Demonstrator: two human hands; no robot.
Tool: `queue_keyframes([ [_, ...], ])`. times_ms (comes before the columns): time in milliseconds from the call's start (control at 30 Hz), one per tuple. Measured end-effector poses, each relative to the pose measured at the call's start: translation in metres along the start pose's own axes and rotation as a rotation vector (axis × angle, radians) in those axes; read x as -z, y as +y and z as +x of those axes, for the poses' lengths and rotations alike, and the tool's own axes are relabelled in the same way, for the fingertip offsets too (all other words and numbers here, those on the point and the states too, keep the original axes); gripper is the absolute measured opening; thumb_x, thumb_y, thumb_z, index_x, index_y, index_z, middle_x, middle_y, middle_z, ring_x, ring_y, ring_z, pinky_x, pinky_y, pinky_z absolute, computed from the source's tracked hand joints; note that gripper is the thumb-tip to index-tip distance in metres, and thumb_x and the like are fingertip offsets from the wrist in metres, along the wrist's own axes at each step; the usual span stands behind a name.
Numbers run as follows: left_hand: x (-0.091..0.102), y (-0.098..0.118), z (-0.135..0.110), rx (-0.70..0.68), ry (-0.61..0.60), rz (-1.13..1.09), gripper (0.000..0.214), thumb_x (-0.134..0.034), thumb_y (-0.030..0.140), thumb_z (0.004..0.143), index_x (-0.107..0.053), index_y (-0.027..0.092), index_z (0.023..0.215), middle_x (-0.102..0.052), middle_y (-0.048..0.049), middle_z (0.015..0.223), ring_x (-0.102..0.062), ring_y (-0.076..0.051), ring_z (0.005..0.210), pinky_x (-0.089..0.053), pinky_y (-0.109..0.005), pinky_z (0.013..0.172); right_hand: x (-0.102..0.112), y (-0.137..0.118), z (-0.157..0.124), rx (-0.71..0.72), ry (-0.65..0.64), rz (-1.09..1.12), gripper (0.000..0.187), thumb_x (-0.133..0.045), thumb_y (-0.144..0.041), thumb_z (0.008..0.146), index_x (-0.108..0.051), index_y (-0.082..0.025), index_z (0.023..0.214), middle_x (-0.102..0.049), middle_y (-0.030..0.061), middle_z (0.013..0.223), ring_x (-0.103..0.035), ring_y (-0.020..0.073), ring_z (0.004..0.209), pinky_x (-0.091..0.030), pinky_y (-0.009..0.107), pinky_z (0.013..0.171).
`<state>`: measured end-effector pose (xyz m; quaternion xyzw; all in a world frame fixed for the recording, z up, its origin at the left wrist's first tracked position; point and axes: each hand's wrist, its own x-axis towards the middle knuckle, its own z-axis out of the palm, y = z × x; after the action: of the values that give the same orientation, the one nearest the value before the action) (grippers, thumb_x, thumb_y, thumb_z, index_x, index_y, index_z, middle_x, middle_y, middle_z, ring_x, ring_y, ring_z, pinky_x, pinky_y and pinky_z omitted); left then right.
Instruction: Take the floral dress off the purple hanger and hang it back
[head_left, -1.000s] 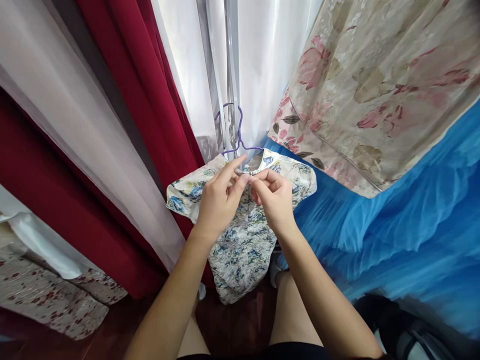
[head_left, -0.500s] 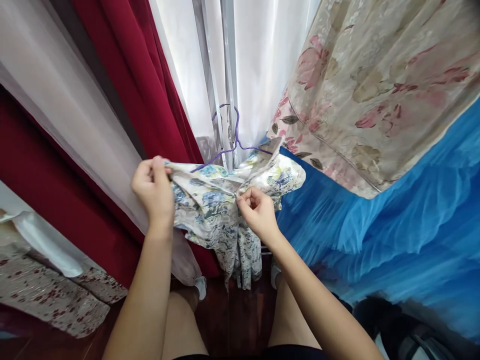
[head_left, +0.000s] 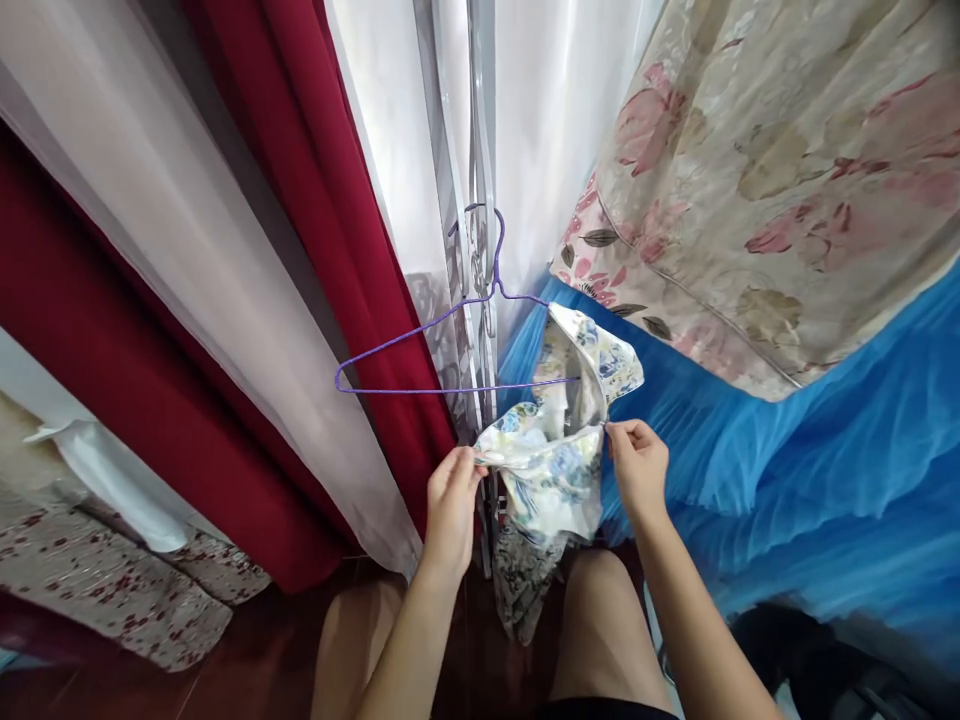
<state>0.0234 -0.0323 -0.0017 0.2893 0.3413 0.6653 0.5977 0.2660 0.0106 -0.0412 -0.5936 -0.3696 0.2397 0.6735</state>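
Observation:
A purple hanger [head_left: 397,347] hangs by its hook on a white metal rack bar [head_left: 480,120]. On its right arm rests one shoulder of a white garment with a blue and yellow floral print [head_left: 555,490]; the hanger's left arm is bare. My left hand [head_left: 454,500] pinches the garment's other shoulder edge, below the hanger. My right hand [head_left: 639,465] pinches the neckline edge at the garment's right side. The lower part of the garment dangles between my knees.
Red curtains [head_left: 300,180] and a pale sheer one hang at the left. A beige cloth with pink flowers [head_left: 750,200] and a blue pleated cloth [head_left: 750,470] hang at the right. Dark items [head_left: 810,650] lie low at the right.
My left hand has moved right and down, drawing the garment's left shoulder off the hanger's left arm. My right hand has shifted right and slightly down, still pinching the garment.

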Motion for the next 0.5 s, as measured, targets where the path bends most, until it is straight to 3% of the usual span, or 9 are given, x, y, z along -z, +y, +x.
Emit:
queue_keyframes([
  [100, -0.022, -0.003, -0.011, -0.11, -0.153, 0.179, 0.028, -0.072, 0.043, 0.092, -0.07, 0.016, 0.086, -0.061, -0.0012, 0.08, -0.057, -0.012, 0.079, -0.047, -0.022, 0.08, 0.017, 0.021, -0.001, -0.032, -0.147, -0.165, 0.026, -0.067, -0.043, 0.075, -0.057, -0.02, 0.069, -0.05, -0.0038, 0.055, -0.043, 0.0139, 0.052, -0.032, 0.027, 0.053],
  [200, -0.036, -0.002, -0.015, -0.121, -0.231, 0.282, 0.031, -0.068, 0.046, 0.095, -0.069, 0.016, 0.086, -0.06, -0.0012, 0.077, -0.056, -0.013, 0.075, -0.045, -0.023, 0.074, 0.016, 0.017, -0.017, 0.017, -0.264, -0.292, 0.025, -0.07, -0.042, 0.074, -0.061, -0.019, 0.078, -0.059, -0.0003, 0.065, -0.051, 0.0172, 0.06, -0.039, 0.03, 0.06],
  [300, -0.046, -0.002, -0.023, -0.144, -0.314, 0.343, 0.031, -0.064, 0.045, 0.097, -0.068, 0.016, 0.085, -0.062, -0.002, 0.078, -0.059, -0.014, 0.076, -0.047, -0.024, 0.074, 0.004, -0.003, -0.043, 0.022, -0.603, -0.152, 0.029, -0.064, -0.049, 0.087, -0.065, -0.02, 0.082, -0.066, 0.0032, 0.077, -0.058, 0.0211, 0.073, -0.047, 0.034, 0.072],
  [367, -0.051, 0.002, -0.033, -0.161, -0.404, 0.396, 0.031, -0.062, 0.043, 0.099, -0.068, 0.017, 0.084, -0.064, -0.0027, 0.079, -0.061, -0.016, 0.078, -0.049, -0.026, 0.076, -0.005, -0.013, -0.062, -0.091, -0.844, 0.064, 0.033, -0.064, -0.055, 0.089, -0.068, -0.022, 0.085, -0.07, 0.004, 0.085, -0.063, 0.0242, 0.085, -0.05, 0.038, 0.083],
  [500, -0.054, 0.034, -0.055, -0.129, -0.624, 0.717, 0.019, -0.06, 0.035, 0.1, -0.073, 0.02, 0.098, -0.072, -0.0052, 0.096, -0.067, -0.021, 0.095, -0.05, -0.032, 0.091, -0.021, -0.023, -0.1, -0.568, -0.883, 0.553, 0.045, -0.075, -0.069, 0.075, -0.07, -0.028, 0.091, -0.073, 0.0035, 0.09, -0.068, 0.0282, 0.096, -0.053, 0.041, 0.089],
])
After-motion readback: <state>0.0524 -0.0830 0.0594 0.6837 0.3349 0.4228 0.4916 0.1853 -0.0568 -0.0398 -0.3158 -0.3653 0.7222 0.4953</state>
